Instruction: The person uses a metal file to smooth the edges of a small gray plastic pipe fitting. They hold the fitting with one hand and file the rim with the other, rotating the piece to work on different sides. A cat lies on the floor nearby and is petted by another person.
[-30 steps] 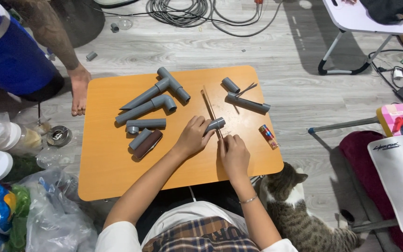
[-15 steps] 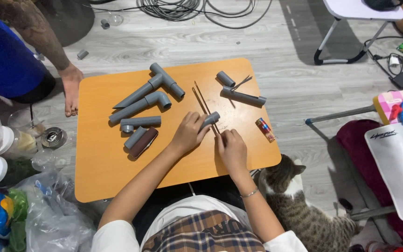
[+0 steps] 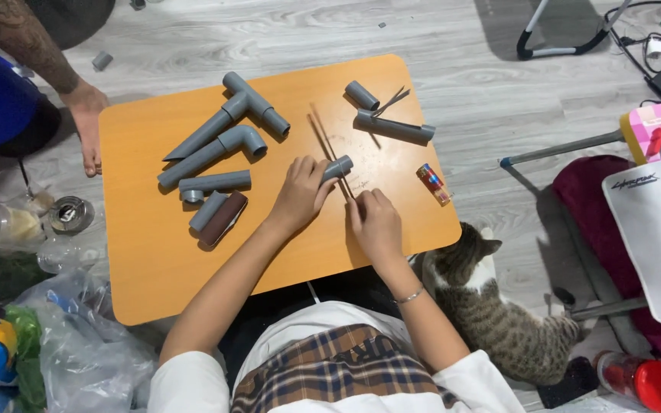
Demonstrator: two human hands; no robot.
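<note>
A: What's on the orange table (image 3: 154,268)?
B: Grey pipes; the left hand (image 3: 300,193) is curled around a short grey pipe piece (image 3: 337,167), which pokes out past its fingertips.
A: And the right hand (image 3: 375,226)?
B: Fingers bent narrow, pressing the thin sticks (image 3: 329,149) just beside that pipe.

I see a pink toy package (image 3: 656,122) at the right edge, and a white printed sheet (image 3: 656,237) just below it.
</note>
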